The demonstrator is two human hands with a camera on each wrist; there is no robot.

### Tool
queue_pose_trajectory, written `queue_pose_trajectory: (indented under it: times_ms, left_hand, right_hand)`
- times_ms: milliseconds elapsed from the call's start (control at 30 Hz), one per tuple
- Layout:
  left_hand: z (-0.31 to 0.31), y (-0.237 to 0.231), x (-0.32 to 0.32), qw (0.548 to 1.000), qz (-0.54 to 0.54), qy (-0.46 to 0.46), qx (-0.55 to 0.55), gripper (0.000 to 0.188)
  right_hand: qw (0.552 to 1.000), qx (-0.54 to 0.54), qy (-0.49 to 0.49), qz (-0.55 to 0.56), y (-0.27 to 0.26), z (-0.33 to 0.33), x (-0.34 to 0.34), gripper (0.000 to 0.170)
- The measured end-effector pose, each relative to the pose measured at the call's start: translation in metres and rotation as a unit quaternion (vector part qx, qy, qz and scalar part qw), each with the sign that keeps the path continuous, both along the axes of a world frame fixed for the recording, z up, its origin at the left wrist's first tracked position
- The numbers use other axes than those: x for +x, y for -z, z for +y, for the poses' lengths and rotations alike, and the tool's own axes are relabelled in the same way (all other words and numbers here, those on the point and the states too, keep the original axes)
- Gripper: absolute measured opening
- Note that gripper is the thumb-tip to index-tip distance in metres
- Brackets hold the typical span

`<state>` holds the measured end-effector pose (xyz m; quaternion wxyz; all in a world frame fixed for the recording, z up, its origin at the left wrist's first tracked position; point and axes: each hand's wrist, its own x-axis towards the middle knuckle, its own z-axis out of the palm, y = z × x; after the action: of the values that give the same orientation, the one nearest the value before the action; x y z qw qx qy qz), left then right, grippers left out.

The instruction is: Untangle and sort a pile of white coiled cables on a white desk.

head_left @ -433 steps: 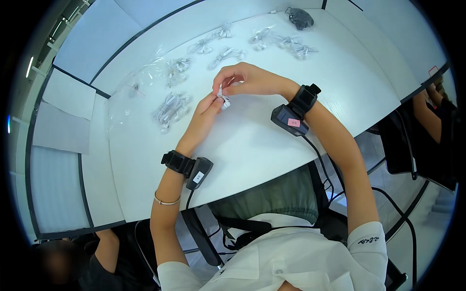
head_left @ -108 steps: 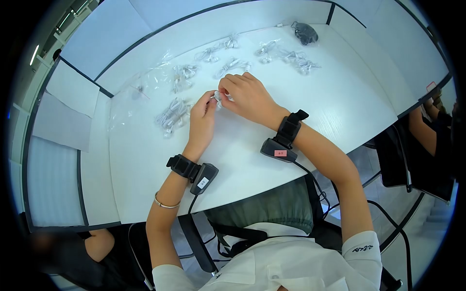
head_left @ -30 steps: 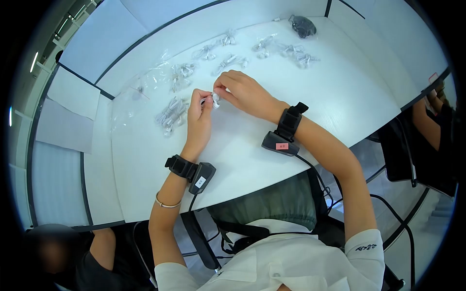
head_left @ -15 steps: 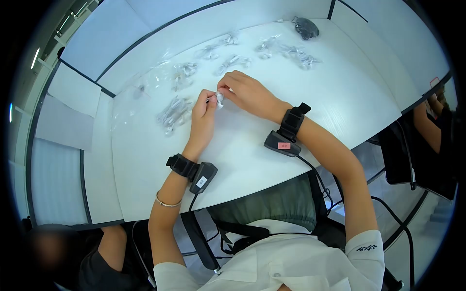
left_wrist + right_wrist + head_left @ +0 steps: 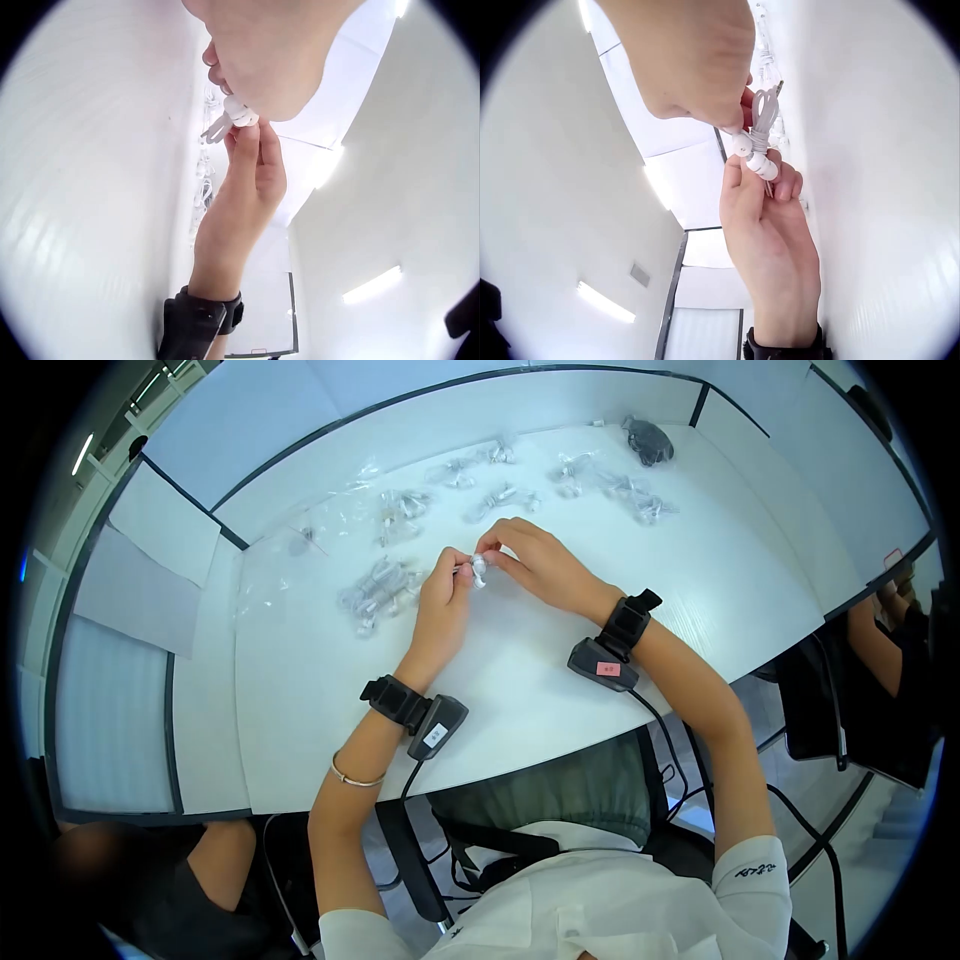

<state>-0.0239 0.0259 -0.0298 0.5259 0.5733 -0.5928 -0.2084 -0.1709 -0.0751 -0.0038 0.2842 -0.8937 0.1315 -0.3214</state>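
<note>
A pair of white wired earphones (image 5: 478, 568), its cable wound into a small bundle, is held up over the white table (image 5: 560, 690) between both hands. My left hand (image 5: 443, 607) grips the bundle between thumb and fingers from the left. From the right, my right hand (image 5: 545, 565) pinches at it with thumb and fingertips. In the right wrist view the white earbuds (image 5: 762, 166) sit by the left fingers, and cable loops (image 5: 765, 112) with the plug stick up beside the right fingertips. Past my left hand lies a pile of bagged white earphones (image 5: 378, 592).
Several more clear-bagged earphones (image 5: 502, 500) lie across the back of the table. A dark grey bagged bundle (image 5: 648, 442) is at the back right. Crumpled clear plastic (image 5: 275, 575) spreads at the left. Low partitions (image 5: 560, 395) border the table; other people sit at both sides.
Both hands keep hold of the earphones throughout. Since the oldest frame my right hand has come lower, back of the hand turned up. Over the last second the head view shifts slightly; hands barely move.
</note>
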Motion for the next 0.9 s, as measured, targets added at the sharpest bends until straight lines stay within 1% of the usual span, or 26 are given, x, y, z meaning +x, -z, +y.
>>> queue_pose_trajectory:
  times_ms: [67, 167, 267, 367, 467, 567, 667, 767, 900]
  left_hand:
    - [0.000, 0.003, -0.001, 1.000, 0.010, 0.001, -0.010, 0.018]
    - [0.002, 0.000, -0.002, 1.000, 0.014, -0.007, -0.010, 0.018]
    - [0.001, -0.004, 0.004, 1.000, 0.025, -0.003, 0.012, 0.018]
    - [0.001, -0.011, 0.004, 1.000, 0.025, -0.003, -0.002, 0.019]
    - [0.001, -0.009, 0.000, 0.998, 0.057, 0.001, 0.003, 0.023]
    - [0.001, -0.009, -0.003, 0.998, 0.066, -0.003, -0.018, 0.027]
    - [0.004, -0.016, -0.006, 0.997, 0.078, -0.002, 0.004, 0.029]
    - [0.001, -0.007, -0.004, 0.997, 0.079, 0.012, 0.006, 0.028]
    - [0.003, -0.003, -0.004, 0.997, 0.075, 0.016, 0.016, 0.024]
  right_hand:
    - [1.000, 0.022, 0.000, 0.006, 0.001, 0.002, 0.000, 0.013]
    - [1.000, 0.020, -0.005, -0.001, -0.001, 0.001, 0.003, 0.013]
    - [0.999, 0.035, -0.012, -0.020, -0.001, 0.000, 0.008, 0.013]
    - [0.998, 0.063, -0.016, -0.015, -0.004, -0.003, 0.012, 0.014]
    - [0.997, 0.071, -0.017, -0.005, -0.008, -0.002, 0.010, 0.014]
    - [0.996, 0.089, -0.012, -0.017, -0.009, 0.000, 0.010, 0.013]
    - [0.997, 0.074, -0.005, -0.005, -0.014, 0.003, 0.009, 0.012]
    - [0.995, 0.095, -0.012, 0.000, -0.013, 0.001, 0.006, 0.011]
    - [0.996, 0.085, -0.021, 0.000, -0.010, -0.001, 0.004, 0.010]
